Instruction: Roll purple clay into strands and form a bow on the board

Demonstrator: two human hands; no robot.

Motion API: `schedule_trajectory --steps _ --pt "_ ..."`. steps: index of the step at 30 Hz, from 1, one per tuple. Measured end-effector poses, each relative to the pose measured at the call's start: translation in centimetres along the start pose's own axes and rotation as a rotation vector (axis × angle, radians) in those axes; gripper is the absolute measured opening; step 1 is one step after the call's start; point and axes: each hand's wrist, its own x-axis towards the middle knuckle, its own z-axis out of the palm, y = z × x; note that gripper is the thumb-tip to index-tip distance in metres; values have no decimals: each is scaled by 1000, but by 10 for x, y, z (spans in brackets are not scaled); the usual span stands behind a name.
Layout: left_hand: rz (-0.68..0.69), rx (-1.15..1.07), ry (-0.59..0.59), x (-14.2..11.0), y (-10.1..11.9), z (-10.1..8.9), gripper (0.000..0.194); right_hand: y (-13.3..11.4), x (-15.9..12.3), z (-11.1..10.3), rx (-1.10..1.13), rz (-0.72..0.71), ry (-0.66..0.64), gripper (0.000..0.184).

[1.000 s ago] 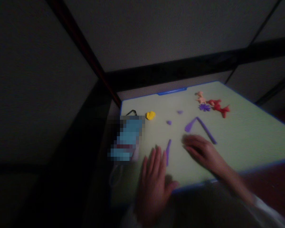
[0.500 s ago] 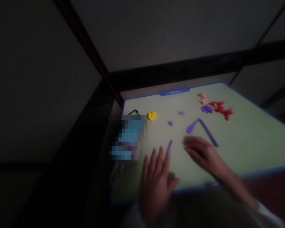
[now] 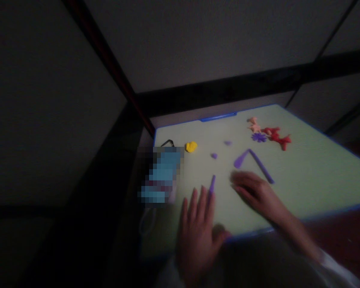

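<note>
The left hand (image 3: 198, 234) lies palm down over the near edge of the bench (image 3: 315, 172), its fingers pointing forward, nearly straight and slightly apart, with the thumb stretched out to the right. The forefinger overlaps the near part of a thin purple clay strip (image 3: 213, 184), whose far end shows just beyond the fingertip; whether the finger presses on it cannot be told.

The right forearm comes in from the lower right out of a pale sleeve (image 3: 337, 262), angled forward and to the left. The right hand (image 3: 256, 194) is low over the bench with its back up and its fingers bent loosely to the left, the thumb on the near side. Its fingertips are blurred, so I cannot tell whether they meet or hold anything.

Just beyond the right hand lies a bent purple clay strip (image 3: 261, 166), its corner pointing away and its left end broadened. Two small purple lumps, a nearer one (image 3: 214, 156) and a farther one (image 3: 227, 143), sit to the left of it. A yellow clay lump (image 3: 191, 147) lies farther left, near a pixelated blue object (image 3: 165, 170).
</note>
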Motion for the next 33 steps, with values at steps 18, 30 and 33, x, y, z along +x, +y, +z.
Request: schedule_trajectory --steps 18,30,33 --pt "0 -38 39 15 -4 -9 86 0 0 0 -10 -8 10 22" --pt "-4 -9 32 38 -1 -7 83 1 0 -1 -4 1 5 21" --pt "-21 -14 41 37 0 -7 85 1 0 0 -5 -6 -1 21"
